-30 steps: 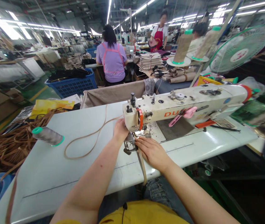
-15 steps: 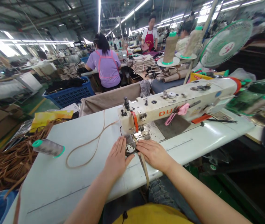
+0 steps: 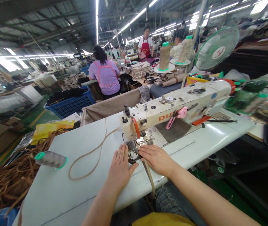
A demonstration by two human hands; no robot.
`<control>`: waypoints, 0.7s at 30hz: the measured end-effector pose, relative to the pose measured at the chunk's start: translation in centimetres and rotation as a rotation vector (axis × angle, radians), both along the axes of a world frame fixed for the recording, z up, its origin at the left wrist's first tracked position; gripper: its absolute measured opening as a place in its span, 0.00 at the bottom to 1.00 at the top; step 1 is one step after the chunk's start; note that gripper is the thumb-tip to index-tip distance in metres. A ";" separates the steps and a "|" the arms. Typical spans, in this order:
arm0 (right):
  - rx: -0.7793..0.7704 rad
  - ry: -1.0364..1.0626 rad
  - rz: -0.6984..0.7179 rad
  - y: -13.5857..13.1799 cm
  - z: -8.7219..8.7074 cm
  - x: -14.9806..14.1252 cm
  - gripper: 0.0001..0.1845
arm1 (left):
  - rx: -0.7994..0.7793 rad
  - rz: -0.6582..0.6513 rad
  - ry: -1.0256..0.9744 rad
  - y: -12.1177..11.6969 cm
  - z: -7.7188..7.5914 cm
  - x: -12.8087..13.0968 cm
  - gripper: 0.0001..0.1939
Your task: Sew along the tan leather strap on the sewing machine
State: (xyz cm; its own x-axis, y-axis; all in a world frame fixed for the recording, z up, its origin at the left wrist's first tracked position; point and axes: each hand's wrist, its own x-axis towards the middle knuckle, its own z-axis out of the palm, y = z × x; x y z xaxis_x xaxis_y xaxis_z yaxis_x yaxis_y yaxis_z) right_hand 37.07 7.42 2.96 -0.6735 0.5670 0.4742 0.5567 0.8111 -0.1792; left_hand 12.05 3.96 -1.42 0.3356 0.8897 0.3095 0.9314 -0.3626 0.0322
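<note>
My left hand [image 3: 121, 168] lies flat on the white table [image 3: 77, 194], fingers stretched out, just left of the metal guide [image 3: 133, 153] under the needle. My right hand [image 3: 157, 159] rests palm down right of the guide, its fingers pressing a tan strap [image 3: 150, 175] that runs from the needle off the table's front edge. The cream sewing machine [image 3: 178, 105] stands behind both hands. Behind the needle the strap loops [image 3: 93, 153] across the table to the left.
A grey thread spool [image 3: 51, 159] with green ends lies on the table at the left. A heap of tan straps [image 3: 11, 175] sits beyond the left edge. A fan [image 3: 216, 48], thread cones and other workers stand behind the machine.
My left hand came away from the machine head and now lies flat on the table beside the guide. My right hand stayed on the strap. The view shifted slightly.
</note>
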 end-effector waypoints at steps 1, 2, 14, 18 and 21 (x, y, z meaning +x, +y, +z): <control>-0.002 -0.001 -0.002 0.0 -0.1 0.0 0.17 | 0.008 -0.003 0.002 0.0 -0.1 -0.1 0.45; -0.005 -0.001 -0.004 0.1 -0.1 0.0 0.17 | 0.016 -0.006 0.003 0.0 -0.1 -0.1 0.44; 0.000 0.044 -0.002 0.2 -0.3 -0.1 0.17 | -0.108 0.065 -0.272 1.8 -0.8 -1.0 0.34; -0.014 0.036 0.009 0.2 -0.2 0.0 0.17 | -0.150 0.092 -0.429 4.4 -0.7 -1.6 0.31; -0.030 0.028 0.015 0.2 0.0 0.0 0.18 | -0.165 0.142 -0.530 6.7 -0.6 -1.6 0.27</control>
State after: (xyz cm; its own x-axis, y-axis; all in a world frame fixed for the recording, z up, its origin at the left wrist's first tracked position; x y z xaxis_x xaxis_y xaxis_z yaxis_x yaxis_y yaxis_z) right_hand 37.12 7.59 2.96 -0.6687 0.5712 0.4760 0.5389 0.8134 -0.2191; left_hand 10.42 10.69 -1.99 0.0456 0.9657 0.2557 0.8117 -0.1851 0.5540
